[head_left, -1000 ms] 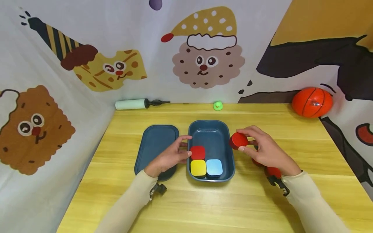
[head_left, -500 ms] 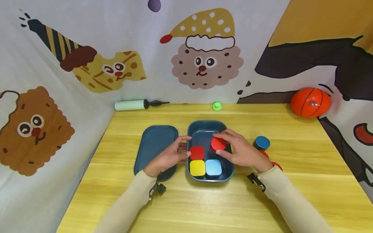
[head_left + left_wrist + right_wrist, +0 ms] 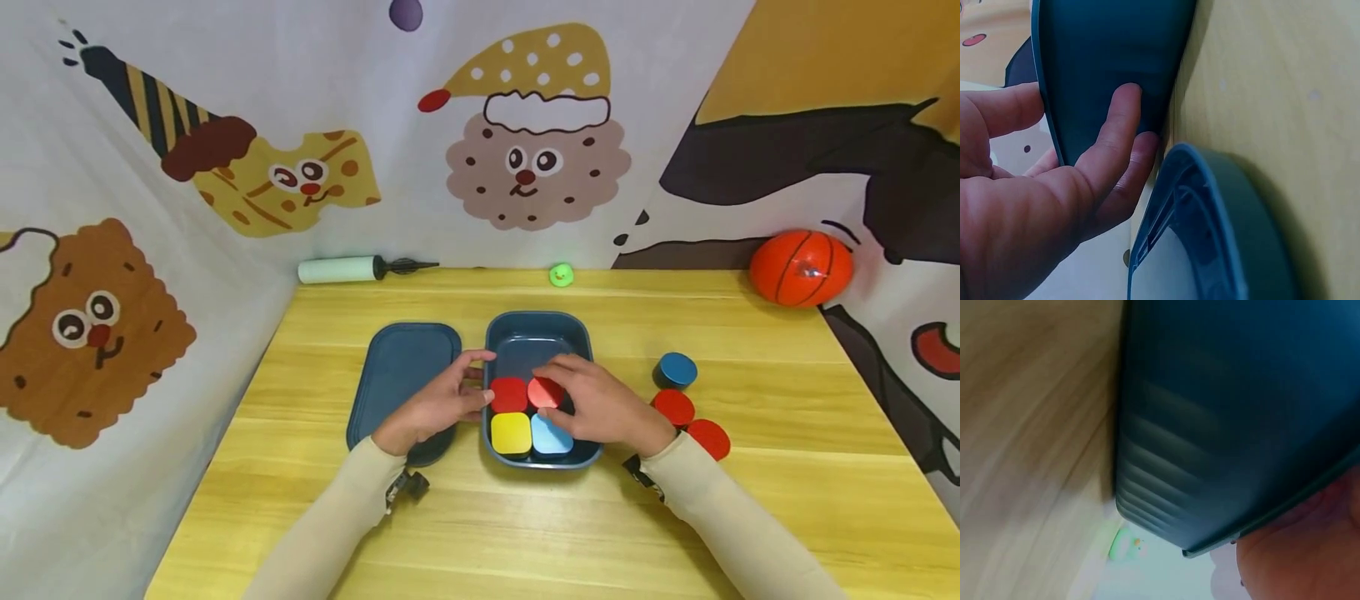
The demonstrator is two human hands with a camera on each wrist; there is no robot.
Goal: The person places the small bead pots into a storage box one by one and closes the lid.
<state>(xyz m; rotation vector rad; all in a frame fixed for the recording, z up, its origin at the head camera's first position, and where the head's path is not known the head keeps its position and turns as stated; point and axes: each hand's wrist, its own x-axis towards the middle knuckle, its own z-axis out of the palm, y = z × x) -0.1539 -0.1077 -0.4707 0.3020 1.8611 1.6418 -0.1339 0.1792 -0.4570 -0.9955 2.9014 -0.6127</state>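
Note:
A dark blue plastic box point(image 3: 538, 342) sits mid-table. My left hand point(image 3: 442, 400) holds its left side, thumb and index finger over the rim and other fingers against the outer wall, as the left wrist view shows. Inside lie a red rounded-square block point(image 3: 509, 394), a yellow block point(image 3: 512, 433) and a light blue block point(image 3: 550, 436). My right hand point(image 3: 600, 404) reaches over the right rim and pinches a red round block point(image 3: 543, 392), beside the red square one and behind the light blue one. In the right wrist view the box wall point(image 3: 1222, 425) hides this block.
The dark blue lid point(image 3: 405, 375) lies left of the box. To the right are a blue round block point(image 3: 677, 369) and two red round blocks point(image 3: 673, 407). A hand pump point(image 3: 341, 269), green toy duck point(image 3: 561, 274) and orange ball point(image 3: 801, 268) line the back edge.
My right hand has carried the red round block leftward from outside the box, over its right rim, and down beside the red square block. My left hand has stayed on the box.

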